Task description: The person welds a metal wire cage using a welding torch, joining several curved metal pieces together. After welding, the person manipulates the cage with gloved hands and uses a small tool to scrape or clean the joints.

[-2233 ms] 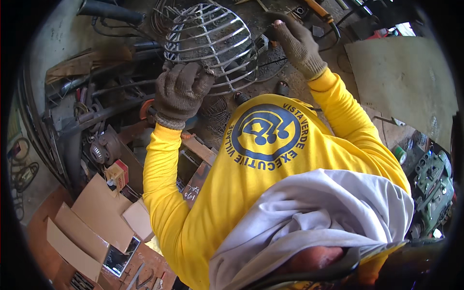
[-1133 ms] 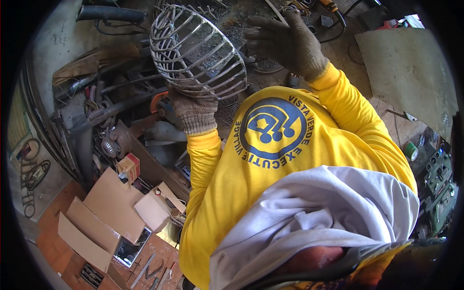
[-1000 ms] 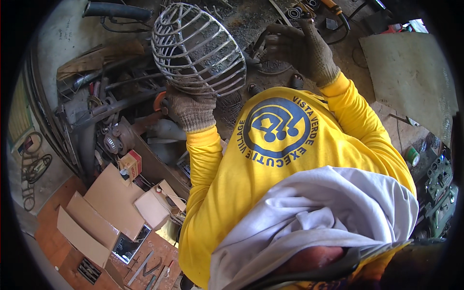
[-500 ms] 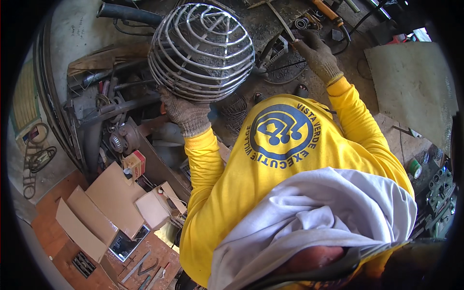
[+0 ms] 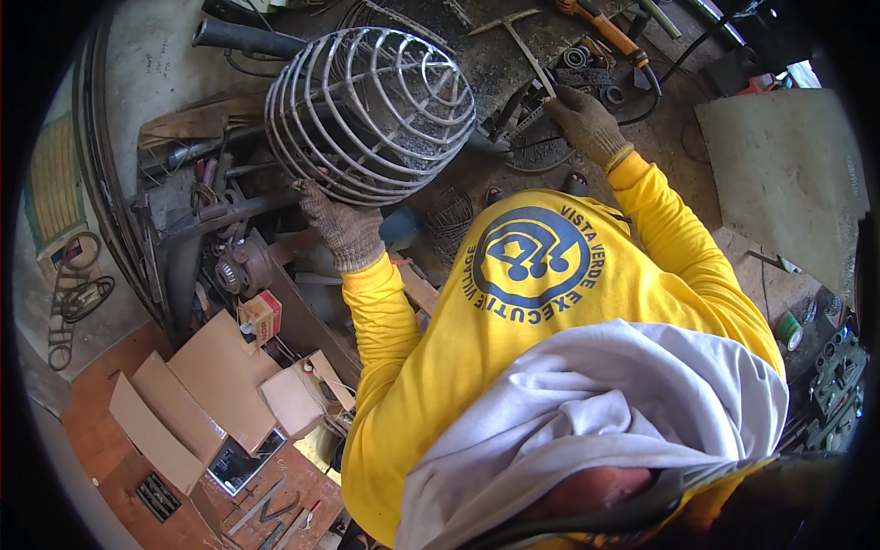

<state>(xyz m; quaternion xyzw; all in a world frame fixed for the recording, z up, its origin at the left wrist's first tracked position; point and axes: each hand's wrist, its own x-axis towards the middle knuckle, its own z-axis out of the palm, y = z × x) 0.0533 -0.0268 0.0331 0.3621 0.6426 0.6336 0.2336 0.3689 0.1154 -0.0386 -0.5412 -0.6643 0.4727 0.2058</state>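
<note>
My left hand, in a brown knitted glove, is closed on the near lower rim of a round cage made of shiny metal rods bent into rings. The cage lies tilted, its narrowing ringed end toward the right. In my right hand, gloved the same way, is the thin handle of a chipping hammer. Its narrow crosswise head points away from me, to the right of the cage and apart from it. The fingertips of my right hand are partly hidden by the glove's back.
An orange-and-black power tool lies at the far right with its cord. A metal sheet stands at the right. Scrap bars and a bench grinder-like machine are at left, with an opened cardboard box nearer. Dark tools lie far right.
The cage has turned in my left hand, its ringed end swinging to the right, and sits slightly lower and further left. My right hand and the hammer have shifted slightly left and nearer.
</note>
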